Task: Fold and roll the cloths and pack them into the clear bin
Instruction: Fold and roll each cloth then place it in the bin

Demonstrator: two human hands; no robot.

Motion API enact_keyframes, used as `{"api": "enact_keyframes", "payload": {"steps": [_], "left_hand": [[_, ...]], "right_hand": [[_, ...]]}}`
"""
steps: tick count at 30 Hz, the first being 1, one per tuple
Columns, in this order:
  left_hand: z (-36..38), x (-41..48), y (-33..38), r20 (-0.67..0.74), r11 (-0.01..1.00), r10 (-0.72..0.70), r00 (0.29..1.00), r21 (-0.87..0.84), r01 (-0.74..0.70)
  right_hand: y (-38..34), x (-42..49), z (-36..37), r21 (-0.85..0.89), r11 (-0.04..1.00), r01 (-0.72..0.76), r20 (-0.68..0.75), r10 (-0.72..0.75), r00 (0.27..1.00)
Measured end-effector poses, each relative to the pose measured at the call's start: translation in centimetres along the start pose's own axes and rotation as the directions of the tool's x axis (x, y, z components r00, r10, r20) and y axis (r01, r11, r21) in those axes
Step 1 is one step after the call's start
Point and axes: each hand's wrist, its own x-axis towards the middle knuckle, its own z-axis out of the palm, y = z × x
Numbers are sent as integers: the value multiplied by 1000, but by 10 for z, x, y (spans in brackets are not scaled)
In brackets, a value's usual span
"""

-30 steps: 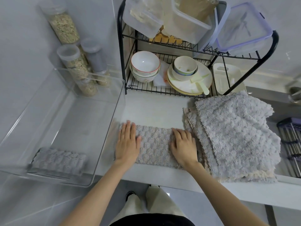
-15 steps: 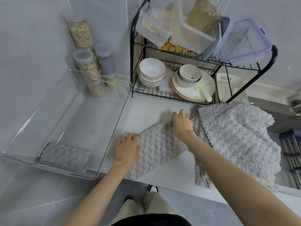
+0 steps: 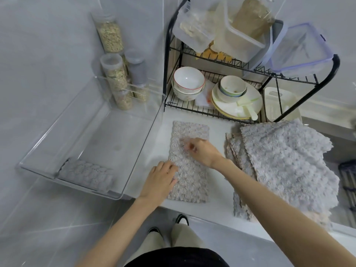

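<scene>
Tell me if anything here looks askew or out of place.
The stack of cloths on the right is fanned unevenly, its top cloth skewed. Storage boxes on the rack lean at angles.

Seen from above: a person's two bare forearms (image 3: 269, 205), ending in a bare left hand (image 3: 160, 180) and right hand (image 3: 204, 151). At the bottom edge is a black top (image 3: 177, 257). Past it are loose beige trousers (image 3: 185, 237), both legs showing. Two dark shoes (image 3: 182, 218) with pale edging peek out beyond the hems.
</scene>
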Motion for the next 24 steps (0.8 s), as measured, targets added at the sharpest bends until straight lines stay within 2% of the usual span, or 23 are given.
{"api": "enact_keyframes", "payload": {"steps": [3,7,11,13,18,22,24], "left_hand": [[7,-11,-2,-14,989,140,990,-42,-141],[15,-23,-4,54,976,122,991,-190,-109],[9,-31,-5,81,970,120,989,-223,-99],[8,-35,-7,106,973,131,986,-205,-107],[9,-40,-10,175,970,140,975,-223,-99],[9,-40,-7,190,977,128,973,-194,-90],[9,-41,-6,205,980,124,971,-178,-88]], "right_hand": [[5,-34,10,7,1000,18,93,-18,996],[5,-76,30,-18,1000,-7,191,10,982],[9,-101,53,-356,931,83,266,16,964],[10,-109,62,-425,898,114,229,-15,973],[18,-120,81,-487,856,172,-15,-206,978],[19,-126,86,-445,885,137,-178,-238,955],[20,-127,87,-369,927,62,-235,-158,959]]}}
